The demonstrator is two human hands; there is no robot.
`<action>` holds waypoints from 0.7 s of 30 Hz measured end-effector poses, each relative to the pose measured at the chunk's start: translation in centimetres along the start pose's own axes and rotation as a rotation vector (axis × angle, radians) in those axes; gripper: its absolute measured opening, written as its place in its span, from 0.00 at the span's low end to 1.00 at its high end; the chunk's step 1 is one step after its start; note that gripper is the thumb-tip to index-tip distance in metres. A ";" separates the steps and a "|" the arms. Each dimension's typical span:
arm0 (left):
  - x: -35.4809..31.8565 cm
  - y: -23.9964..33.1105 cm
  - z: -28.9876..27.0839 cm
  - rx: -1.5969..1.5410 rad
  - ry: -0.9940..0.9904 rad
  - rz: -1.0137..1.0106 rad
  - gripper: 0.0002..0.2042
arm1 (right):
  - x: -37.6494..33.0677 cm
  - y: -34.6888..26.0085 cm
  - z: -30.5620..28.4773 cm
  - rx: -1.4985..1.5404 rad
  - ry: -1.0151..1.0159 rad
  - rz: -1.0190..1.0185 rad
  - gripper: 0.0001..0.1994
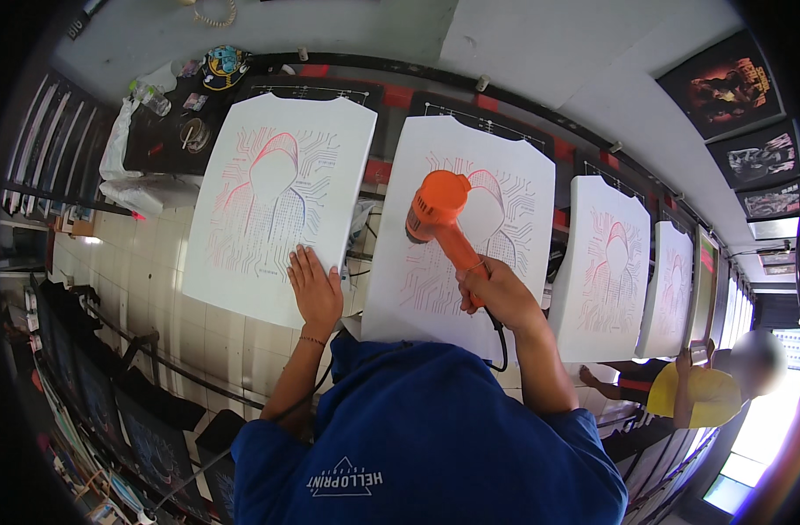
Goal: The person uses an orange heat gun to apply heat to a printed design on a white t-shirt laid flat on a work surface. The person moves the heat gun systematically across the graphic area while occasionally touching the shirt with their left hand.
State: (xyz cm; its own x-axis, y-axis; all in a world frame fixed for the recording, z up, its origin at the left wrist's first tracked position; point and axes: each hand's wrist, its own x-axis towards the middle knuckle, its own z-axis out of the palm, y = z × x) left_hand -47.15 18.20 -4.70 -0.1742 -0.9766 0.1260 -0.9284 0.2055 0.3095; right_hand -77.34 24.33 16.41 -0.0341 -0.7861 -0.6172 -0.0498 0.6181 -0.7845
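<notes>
My right hand [502, 296] is wrapped round the handle of an orange heat gun [444, 199], whose dark nozzle points down and left over a white T-shirt [409, 306]. That shirt lies flat on a board and bears a red and blue print of a hooded figure with circuit lines, partly hidden by the heat gun. My left hand [314, 284] rests flat, fingers stretched, on the lower right part of another printed white T-shirt [221, 254] to the left. A dark cord runs from the heat gun's handle down past my right forearm.
More printed white shirts [603, 271] lie on boards to the right, along a dark rail [540, 114]. At the upper left a dark table [168, 144] holds a bottle, a cap and an ashtray-like dish. Black shirts [155, 437] hang behind at left. A person in yellow [693, 394] stands far right.
</notes>
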 end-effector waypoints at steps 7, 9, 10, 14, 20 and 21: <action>2.5 -2.5 0.3 0.020 0.067 -0.038 0.32 | 0.3 -0.1 -1.3 0.016 0.125 -0.041 0.14; 3.1 -3.4 0.3 0.029 0.085 -0.083 0.32 | 0.6 0.2 -1.5 0.028 0.187 -0.078 0.13; 3.2 -3.8 0.2 0.021 0.112 -0.093 0.31 | 0.7 0.4 -1.6 0.035 0.198 -0.083 0.13; 3.6 -7.1 0.1 0.091 0.119 -0.198 0.31 | 0.1 0.8 -3.2 0.108 0.211 -0.035 0.14; 3.4 -11.3 -1.0 0.115 0.145 -0.371 0.32 | -0.6 1.3 -3.3 0.147 0.282 -0.089 0.13; 3.6 -11.3 -1.2 0.111 0.151 -0.387 0.32 | -0.6 1.3 -2.9 0.149 0.253 -0.082 0.13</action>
State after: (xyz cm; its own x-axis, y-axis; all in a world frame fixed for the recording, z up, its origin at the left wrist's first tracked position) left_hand -36.92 12.49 -6.63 0.2365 -0.9585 0.1595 -0.9469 -0.1905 0.2591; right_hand -80.28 25.54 15.93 -0.2850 -0.7977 -0.5314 0.0836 0.5316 -0.8428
